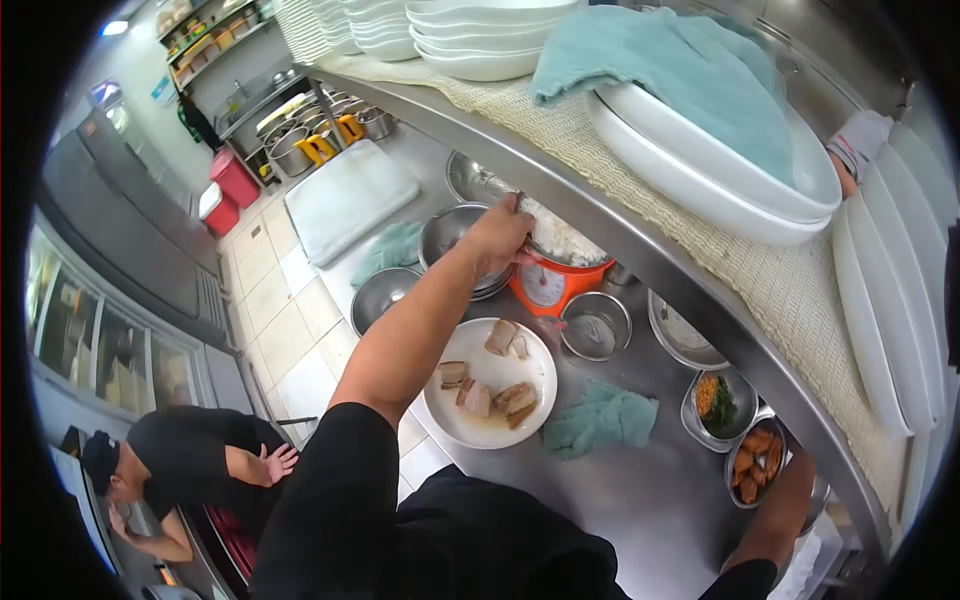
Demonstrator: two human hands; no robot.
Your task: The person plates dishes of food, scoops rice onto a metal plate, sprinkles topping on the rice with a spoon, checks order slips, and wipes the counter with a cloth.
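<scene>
My left hand point(498, 237) reaches out to an orange kitchen scale point(548, 285) that carries a bowl of white rice point(558, 240). Its fingers are closed on a thin metal utensil point(518, 203) at the bowl's edge. Just in front of the scale, a white plate point(478, 425) holds several slices of cooked meat point(500, 340). My right forearm point(780, 515) runs up under the steel shelf point(640, 250), beside a steel tub of fried pieces point(757, 462). The shelf edge hides that hand's fingers.
A teal cloth point(600, 418), a small steel bowl point(596, 325), larger steel bowls point(385, 293) and a tub of garnish point(715, 400) share the steel counter. The shelf carries stacked white plates point(480, 40) and a teal towel point(690, 70). Another person point(190, 460) crouches on the floor at lower left.
</scene>
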